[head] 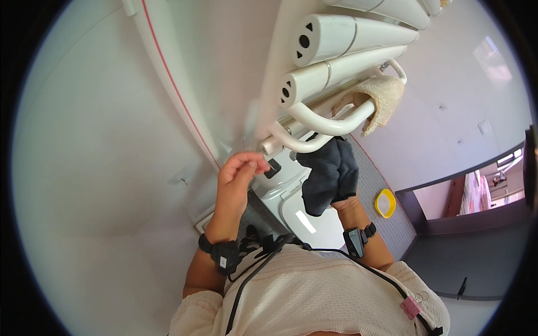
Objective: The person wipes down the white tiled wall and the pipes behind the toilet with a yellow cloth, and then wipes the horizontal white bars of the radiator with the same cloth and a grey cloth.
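A dark grey cloth hangs in folds just below the curved white rails of a towel radiator, its top edge against the lower rail. My right hand is gripping it from underneath, with the fingers hidden behind the fabric. To the left of the rail end, my left hand is raised with its fingers curled in towards the thumb; I see nothing held in it, and its fingertips are slightly blurred. A cream towel is draped over the rail farther right.
White radiator tubes jut from the wall above my hands. Below is a toilet with a closed white lid and a black panel on its tank. A yellow basin stands on the grey tiled floor, near a dark door.
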`<state>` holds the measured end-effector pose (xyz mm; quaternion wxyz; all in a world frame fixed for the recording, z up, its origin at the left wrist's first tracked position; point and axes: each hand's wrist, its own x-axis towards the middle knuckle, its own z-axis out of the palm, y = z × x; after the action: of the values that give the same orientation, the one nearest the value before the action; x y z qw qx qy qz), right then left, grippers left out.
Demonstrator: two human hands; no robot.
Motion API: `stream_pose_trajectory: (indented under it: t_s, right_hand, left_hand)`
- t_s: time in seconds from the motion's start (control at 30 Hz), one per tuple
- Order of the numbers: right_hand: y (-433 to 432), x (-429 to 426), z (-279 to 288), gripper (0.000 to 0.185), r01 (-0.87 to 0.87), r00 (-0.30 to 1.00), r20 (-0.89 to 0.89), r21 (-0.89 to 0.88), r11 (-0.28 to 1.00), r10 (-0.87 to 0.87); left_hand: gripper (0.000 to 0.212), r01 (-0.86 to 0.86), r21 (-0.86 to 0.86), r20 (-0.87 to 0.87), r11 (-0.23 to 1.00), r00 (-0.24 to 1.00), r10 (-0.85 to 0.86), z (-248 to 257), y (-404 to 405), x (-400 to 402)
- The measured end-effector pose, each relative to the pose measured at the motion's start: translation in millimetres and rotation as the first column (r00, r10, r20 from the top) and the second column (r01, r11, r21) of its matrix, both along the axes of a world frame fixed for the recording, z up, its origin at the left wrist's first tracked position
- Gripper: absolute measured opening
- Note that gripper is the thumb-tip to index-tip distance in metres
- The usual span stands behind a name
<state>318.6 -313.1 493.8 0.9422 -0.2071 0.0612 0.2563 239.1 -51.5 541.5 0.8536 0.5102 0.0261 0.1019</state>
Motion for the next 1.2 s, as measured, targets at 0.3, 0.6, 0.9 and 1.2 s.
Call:
stream_pose_trajectory:
  t_s: [0.3, 0.6, 0.9, 1.2]
  right_hand:
    - [-11.0, -4.0, 27.7, 0.029, -0.213, 0.951, 0.082, -0.523, 0.825, 0.297]
    - [-53.5, 30.2, 94.1, 0.041, 0.236, 0.736, 0.531, -0.783, 0.576, 0.420]
    - [-77.4, 131.7, 117.7, 0.046, 0.591, 0.782, 0.599, -0.624, 0.512, -0.174]
    - [-109.7, 203.4, 112.7, 0.030, 0.717, 0.682, 0.686, -0.557, 0.420, -0.254]
  left_hand:
    - [0.097, 0.490, 0.027, -0.098, 0.871, 0.869, -0.486, -30.3, -49.5, -10.6]
    - [0.048, 0.193, -0.094, -0.133, 0.977, 0.970, -0.204, -14.9, -90.9, -7.1]
    - [0.048, 0.218, -0.019, -0.248, 0.976, 0.944, -0.216, -15.3, -136.3, -3.4]
    - [0.054, 0.139, 0.029, -0.233, 0.990, 0.964, -0.129, -4.4, -143.2, -6.6]
